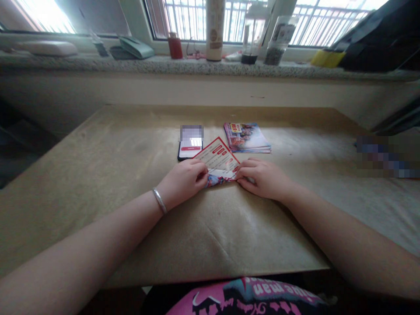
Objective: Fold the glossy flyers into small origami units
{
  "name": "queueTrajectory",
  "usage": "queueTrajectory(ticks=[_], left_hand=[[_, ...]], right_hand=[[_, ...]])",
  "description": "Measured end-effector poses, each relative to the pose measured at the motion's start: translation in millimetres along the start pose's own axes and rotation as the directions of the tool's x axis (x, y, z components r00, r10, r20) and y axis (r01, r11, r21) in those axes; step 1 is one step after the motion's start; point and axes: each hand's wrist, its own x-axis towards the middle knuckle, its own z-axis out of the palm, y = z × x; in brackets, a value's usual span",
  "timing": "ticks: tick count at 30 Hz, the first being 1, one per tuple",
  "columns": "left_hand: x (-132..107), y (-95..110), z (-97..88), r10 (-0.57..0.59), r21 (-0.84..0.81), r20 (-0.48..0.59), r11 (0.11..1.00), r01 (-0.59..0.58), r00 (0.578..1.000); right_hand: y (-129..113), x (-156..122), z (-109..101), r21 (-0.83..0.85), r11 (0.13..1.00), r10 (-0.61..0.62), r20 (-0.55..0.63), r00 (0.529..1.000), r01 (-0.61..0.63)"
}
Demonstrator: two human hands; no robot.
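On the tabletop [108, 166] centre, left hand [182, 182] and right hand [264, 178] each have the grip pinched on opposite ends of the folded flyer [219, 162]; smartphone [190, 148], flyer stack [246, 137] just behind.

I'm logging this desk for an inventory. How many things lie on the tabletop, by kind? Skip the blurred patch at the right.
phone: 1
folded leaflet, held by left hand and right hand: 1
stack of leaflets: 1
Total: 3

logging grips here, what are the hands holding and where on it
A leaflet: left hand pinches its left lower corner, right hand its right one.
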Motion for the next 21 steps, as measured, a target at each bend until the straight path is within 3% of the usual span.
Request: queueTrajectory(ticks=[8,21], left_hand=[[5,-6,4.8,0.03,0.077,-0.032,0.997,-0.027,0.999],[6,-7,8.6,-0.058,0.088,-0.036,0.994,0.061,0.998]], right_hand=[[-1,2,5,-0.037,0.989,0.139,-0.078,0.987,-0.142],[-1,4,11,-0.053,0.997,0.046,-0.067,0.997,-0.05]])
